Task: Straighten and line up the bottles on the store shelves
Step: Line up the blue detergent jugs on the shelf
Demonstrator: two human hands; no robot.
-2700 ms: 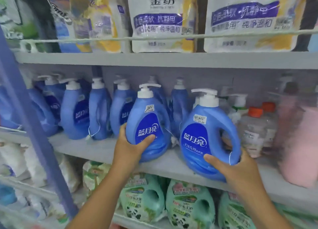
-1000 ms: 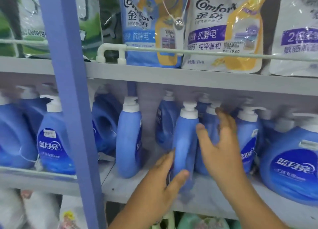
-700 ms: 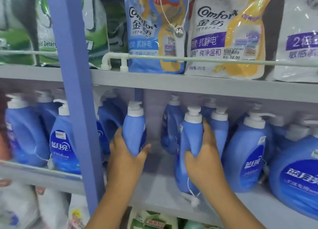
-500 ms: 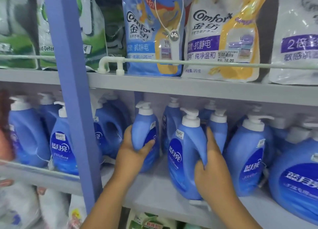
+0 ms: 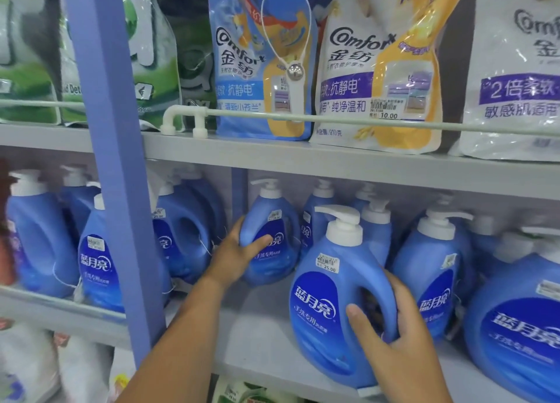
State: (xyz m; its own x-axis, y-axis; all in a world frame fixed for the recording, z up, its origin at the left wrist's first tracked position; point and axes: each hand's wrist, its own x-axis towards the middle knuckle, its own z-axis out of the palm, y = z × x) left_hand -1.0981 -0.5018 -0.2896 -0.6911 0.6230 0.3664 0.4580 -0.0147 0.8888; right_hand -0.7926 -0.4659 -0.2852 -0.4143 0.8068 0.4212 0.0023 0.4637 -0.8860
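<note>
Blue detergent bottles with white pump tops fill the grey middle shelf (image 5: 260, 336). My left hand (image 5: 235, 255) grips one bottle (image 5: 272, 242) set back on the shelf, its label facing me. My right hand (image 5: 394, 333) holds the handle side of a larger-looking bottle (image 5: 327, 305) near the shelf's front edge, label also facing forward, with a 25.00 price sticker. More blue bottles stand to the right (image 5: 433, 278) and left (image 5: 178, 236), some turned sideways.
A blue upright post (image 5: 112, 160) splits the shelving left of my arms. Above, softener refill pouches (image 5: 375, 69) stand behind a white rail (image 5: 333, 119). Further blue bottles (image 5: 39, 236) sit left of the post. Green bottles show on the shelf below.
Both bottles have turned from side-on to label-forward. The right-hand bottle has come toward the shelf's front edge, and the left-hand one sits upright further back.
</note>
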